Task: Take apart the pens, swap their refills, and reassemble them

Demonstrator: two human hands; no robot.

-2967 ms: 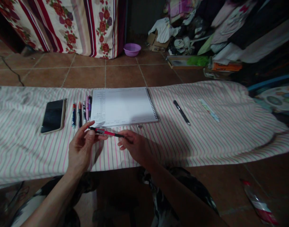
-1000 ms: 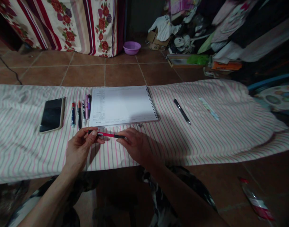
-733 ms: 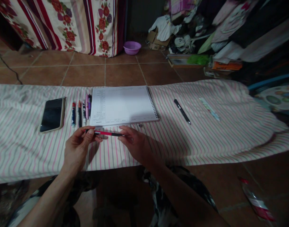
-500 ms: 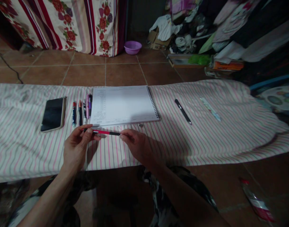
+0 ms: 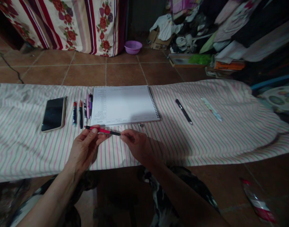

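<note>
A red and black pen (image 5: 105, 130) is held nearly level between my two hands, just in front of the spiral notebook (image 5: 127, 104). My left hand (image 5: 87, 142) pinches its barrel toward the left end, with the black end sticking out past the fingers. At the other end, the fingertips of my right hand (image 5: 135, 142) grip the dark tip. Left of the notebook lie several pens, among them a pink pen (image 5: 88, 105) and a dark pen with an orange top (image 5: 80, 115). The notebook's open page is mostly white, with a printed column along its left.
On the striped cloth (image 5: 177, 145), a phone (image 5: 53, 113) lies at left. A black pen (image 5: 184, 112) and a pale patterned pen-like item (image 5: 211, 108) lie to the right. A small round object (image 5: 141, 125) sits below the notebook. Beyond, a purple basin (image 5: 133, 47) stands on the tiles.
My left hand has slid right along the red and black pen, so more of its left end shows. My right hand has stayed in nearly the same place.
</note>
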